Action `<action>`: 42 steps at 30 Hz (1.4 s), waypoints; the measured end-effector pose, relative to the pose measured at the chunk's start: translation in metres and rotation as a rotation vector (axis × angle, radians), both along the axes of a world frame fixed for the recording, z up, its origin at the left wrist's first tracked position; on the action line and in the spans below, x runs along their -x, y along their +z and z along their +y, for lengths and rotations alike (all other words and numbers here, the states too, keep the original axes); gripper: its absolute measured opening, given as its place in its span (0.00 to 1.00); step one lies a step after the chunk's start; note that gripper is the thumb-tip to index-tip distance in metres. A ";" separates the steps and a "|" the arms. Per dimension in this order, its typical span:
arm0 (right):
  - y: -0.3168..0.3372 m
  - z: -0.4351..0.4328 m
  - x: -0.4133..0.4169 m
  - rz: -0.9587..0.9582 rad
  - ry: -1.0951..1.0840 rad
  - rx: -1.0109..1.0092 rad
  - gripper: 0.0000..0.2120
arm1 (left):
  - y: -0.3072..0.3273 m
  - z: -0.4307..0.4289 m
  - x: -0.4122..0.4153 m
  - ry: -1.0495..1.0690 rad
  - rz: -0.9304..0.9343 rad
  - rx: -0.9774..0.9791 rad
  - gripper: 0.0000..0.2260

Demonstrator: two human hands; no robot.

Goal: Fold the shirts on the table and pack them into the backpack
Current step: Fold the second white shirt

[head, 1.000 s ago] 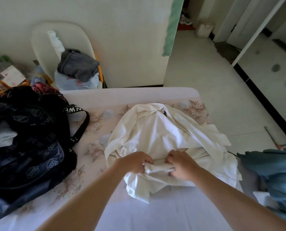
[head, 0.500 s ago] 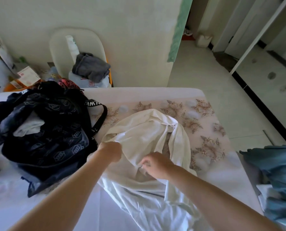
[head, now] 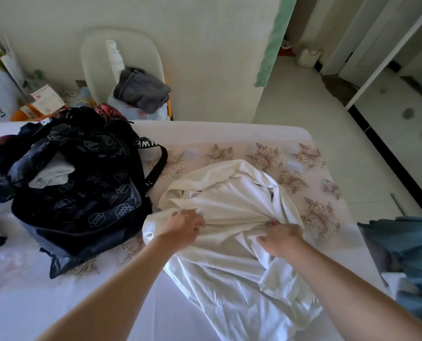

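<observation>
Head view looks down on a crumpled white cotton shirt [head: 229,200] lying on the floral-patterned white worktop [head: 229,134], just right of an open black backpack with printed hexagon logos [head: 82,193], in whose mouth a pale white garment [head: 52,174] shows. The left hand [head: 183,227] grips a bunch of the shirt's cloth near its left edge, fingers [head: 197,222] curled into the fabric. The right hand [head: 281,236] pinches a raised fold further right with curled fingers [head: 271,223], and the shirt's lower part trails toward the person, near a rumpled blue cloth [head: 407,254] at the right edge.
</observation>
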State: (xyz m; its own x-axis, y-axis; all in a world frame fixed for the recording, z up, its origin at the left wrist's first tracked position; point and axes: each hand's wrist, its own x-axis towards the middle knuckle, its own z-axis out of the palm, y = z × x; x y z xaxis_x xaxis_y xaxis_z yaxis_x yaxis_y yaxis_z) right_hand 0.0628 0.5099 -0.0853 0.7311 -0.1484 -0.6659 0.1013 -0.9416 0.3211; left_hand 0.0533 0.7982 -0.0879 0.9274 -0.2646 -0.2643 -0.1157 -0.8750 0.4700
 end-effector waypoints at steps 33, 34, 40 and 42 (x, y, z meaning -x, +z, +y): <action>0.034 0.011 -0.185 -0.655 0.029 -0.910 0.07 | 0.015 -0.025 -0.126 0.654 0.048 0.249 0.05; 0.041 0.008 -0.185 -0.690 0.022 -0.929 0.07 | 0.028 -0.024 -0.129 0.672 -0.029 0.285 0.04; 0.119 0.003 -0.184 -0.902 -0.302 -1.108 0.12 | 0.125 -0.014 -0.149 0.451 -0.386 0.257 0.05; 0.154 0.002 -0.178 -0.964 -0.278 -1.137 0.12 | 0.158 -0.010 -0.153 0.351 -0.460 0.134 0.07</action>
